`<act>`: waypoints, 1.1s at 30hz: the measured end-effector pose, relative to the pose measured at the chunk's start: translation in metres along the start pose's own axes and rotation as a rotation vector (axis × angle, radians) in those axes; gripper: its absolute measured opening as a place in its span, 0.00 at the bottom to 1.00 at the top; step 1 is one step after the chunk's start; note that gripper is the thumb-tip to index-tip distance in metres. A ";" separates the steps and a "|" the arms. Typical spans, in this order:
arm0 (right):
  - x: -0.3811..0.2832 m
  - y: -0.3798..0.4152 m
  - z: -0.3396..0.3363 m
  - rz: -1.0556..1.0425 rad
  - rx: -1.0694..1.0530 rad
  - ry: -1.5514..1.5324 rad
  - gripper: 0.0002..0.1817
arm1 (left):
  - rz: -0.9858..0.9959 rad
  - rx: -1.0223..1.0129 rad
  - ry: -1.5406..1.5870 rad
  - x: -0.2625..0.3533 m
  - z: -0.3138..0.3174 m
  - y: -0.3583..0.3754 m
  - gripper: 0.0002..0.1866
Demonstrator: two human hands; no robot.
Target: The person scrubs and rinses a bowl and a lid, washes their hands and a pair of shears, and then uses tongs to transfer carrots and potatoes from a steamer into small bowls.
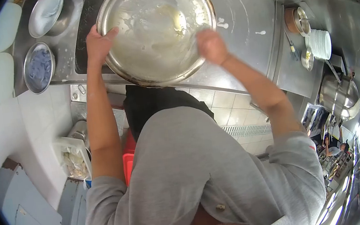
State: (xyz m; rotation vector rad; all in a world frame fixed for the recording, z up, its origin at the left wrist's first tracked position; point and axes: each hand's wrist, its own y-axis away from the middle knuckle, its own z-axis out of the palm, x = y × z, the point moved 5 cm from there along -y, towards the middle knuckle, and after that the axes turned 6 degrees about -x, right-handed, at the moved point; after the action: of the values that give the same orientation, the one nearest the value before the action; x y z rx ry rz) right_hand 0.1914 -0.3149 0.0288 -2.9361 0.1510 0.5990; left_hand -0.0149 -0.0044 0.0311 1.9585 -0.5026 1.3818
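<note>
A large round metal basin [150, 49] is tilted over the steel counter at the top middle, its inside wet with whitish suds. My left hand [100, 44] grips the basin's left rim, thumb over the inside edge and fingers behind it. At the basin's right side, my right hand [212, 45] is closed like a fist and blurred by motion. Something greyish shows beside its fingers, too smeared to name.
A sink [83, 43] lies left of the basin, with a metal bowl of bluish cloth-like pieces [40, 68] and a sudsy bowl [46, 14]. Stacked white plates [319, 44] and a large pot [339, 94] stand at right. Another person [336, 149] is far off.
</note>
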 end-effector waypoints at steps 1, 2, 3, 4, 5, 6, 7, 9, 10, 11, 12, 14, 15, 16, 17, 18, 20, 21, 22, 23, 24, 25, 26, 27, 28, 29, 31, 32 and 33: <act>0.020 -0.013 -0.017 0.034 0.045 0.144 0.08 | 0.003 0.013 0.014 0.000 0.000 0.001 0.22; 0.020 -0.014 -0.015 0.063 0.063 0.144 0.08 | 0.008 0.022 0.026 0.000 0.001 0.003 0.22; 0.017 -0.017 -0.012 0.091 0.080 0.145 0.07 | 0.013 0.030 0.039 0.002 0.002 0.003 0.22; 0.006 -0.010 -0.001 0.091 0.081 0.098 0.07 | 0.024 0.037 0.011 0.005 0.003 0.000 0.22; -0.016 0.004 0.015 0.087 0.078 0.049 0.07 | 0.031 0.048 -0.015 0.005 0.001 -0.001 0.22; -0.041 0.015 0.027 0.103 0.019 -0.024 0.07 | 0.030 0.058 -0.043 0.003 0.000 0.001 0.22; -0.072 0.013 0.023 0.079 0.045 -0.091 0.06 | 0.015 0.045 -0.026 -0.001 0.000 0.003 0.22; -0.075 0.009 0.016 0.093 0.019 -0.138 0.05 | -0.007 0.018 -0.003 -0.004 -0.001 0.009 0.21; -0.055 0.008 0.015 -0.001 0.006 -0.082 0.05 | -0.024 0.016 -0.019 -0.005 -0.004 0.011 0.21; -0.024 0.008 0.010 -0.096 -0.010 -0.025 0.05 | -0.043 0.014 -0.033 -0.008 -0.005 0.015 0.22; -0.001 -0.003 -0.010 -0.024 -0.083 0.064 0.05 | -0.062 0.015 -0.043 -0.009 -0.006 0.018 0.22; 0.012 -0.009 -0.016 0.025 -0.020 0.183 0.05 | -0.104 0.018 -0.136 -0.009 -0.008 0.025 0.22; 0.007 -0.007 -0.010 0.048 -0.057 0.221 0.04 | -0.115 0.021 -0.181 -0.005 -0.010 0.025 0.22; -0.009 0.001 -0.003 0.044 -0.060 0.140 0.05 | -0.071 0.010 -0.200 -0.003 -0.012 0.024 0.22; -0.030 0.014 0.002 0.037 -0.068 0.054 0.05 | -0.034 0.000 -0.219 -0.007 -0.015 0.028 0.22; -0.042 0.020 -0.002 0.007 -0.044 -0.032 0.06 | -0.001 -0.006 -0.238 -0.012 -0.017 0.034 0.22; -0.029 0.016 0.001 -0.118 0.000 0.027 0.09 | -0.020 -0.016 -0.171 -0.019 -0.020 0.044 0.23; -0.017 0.014 -0.001 -0.173 0.026 0.058 0.10 | -0.027 -0.028 -0.140 -0.018 -0.020 0.047 0.23; 0.005 -0.003 -0.005 -0.114 -0.124 0.175 0.11 | -0.023 -0.024 -0.175 -0.015 -0.021 0.050 0.23; 0.011 -0.028 -0.022 -0.109 -0.013 0.283 0.10 | -0.038 -0.030 -0.145 -0.015 -0.021 0.050 0.23; 0.022 -0.046 -0.023 -0.091 0.016 0.255 0.11 | -0.056 -0.039 -0.115 -0.017 -0.020 0.051 0.22; 0.027 -0.059 -0.025 -0.079 0.043 0.227 0.12 | -0.075 -0.043 -0.082 -0.019 -0.020 0.052 0.22; 0.022 -0.055 -0.021 -0.071 -0.006 0.207 0.12 | -0.044 -0.028 -0.130 -0.018 -0.022 0.053 0.22; 0.008 -0.040 -0.016 -0.061 -0.057 0.185 0.12 | -0.014 -0.016 -0.178 -0.014 -0.022 0.055 0.22; 0.004 -0.034 -0.011 -0.053 -0.106 0.166 0.11 | 0.018 -0.001 -0.226 -0.009 -0.022 0.056 0.22; 0.007 -0.034 -0.010 -0.101 -0.078 0.164 0.11 | 0.027 0.004 -0.199 -0.006 -0.022 0.057 0.21; 0.010 -0.035 -0.016 -0.184 -0.015 0.167 0.09 | 0.053 0.003 -0.147 0.000 -0.020 0.058 0.21; 0.021 -0.052 -0.012 -0.159 0.005 0.273 0.08 | 0.023 -0.011 -0.132 -0.004 -0.020 0.056 0.21; 0.027 -0.081 -0.009 -0.151 0.037 0.264 0.08 | 0.017 -0.021 -0.141 -0.010 -0.022 0.053 0.21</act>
State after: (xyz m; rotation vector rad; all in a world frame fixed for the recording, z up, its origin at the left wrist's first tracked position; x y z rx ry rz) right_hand 0.2294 -0.2384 0.0360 -2.9430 -0.0318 0.1845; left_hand -0.0676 -0.0256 0.0425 2.0478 -0.5974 1.2494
